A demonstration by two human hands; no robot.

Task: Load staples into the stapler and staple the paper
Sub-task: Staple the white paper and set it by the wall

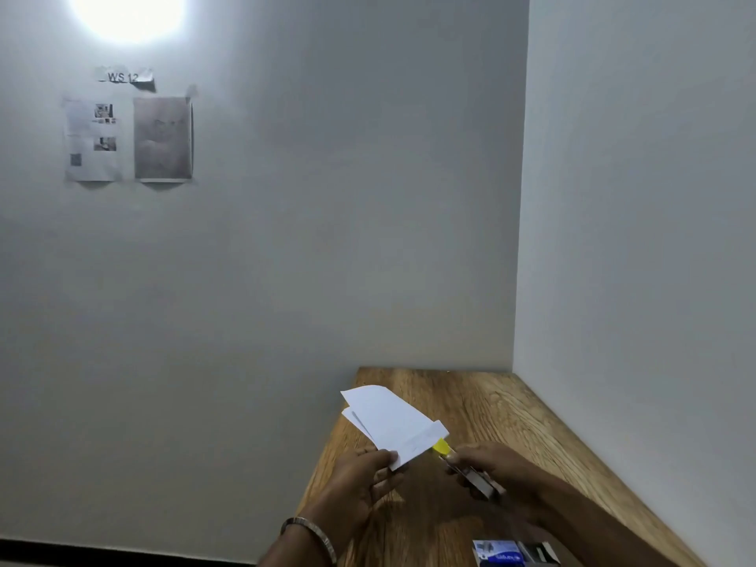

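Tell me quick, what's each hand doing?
Left hand: pinching the sheets of paper at a corner.
Right hand: gripping the stapler, its yellow tip at the paper's edge.

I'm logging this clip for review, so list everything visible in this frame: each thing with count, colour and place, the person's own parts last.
paper: a few white sheets, held above the table's left part, lower corner pinched
stapler: one, yellow tip with a grey metal body, at the paper's lower right edge
staple box: one, blue and white, bottom edge of the view on the table; a grey part beside it, unclear
table: one, brown wood grain, in the room's corner
printed sheets: two, greyish, taped to the left wall
label: one, white strip reading WS 12, above those sheets
light glare: one, white, top left
bracelet: one, silver, left wrist
left hand: pinches the paper
right hand: grips the stapler
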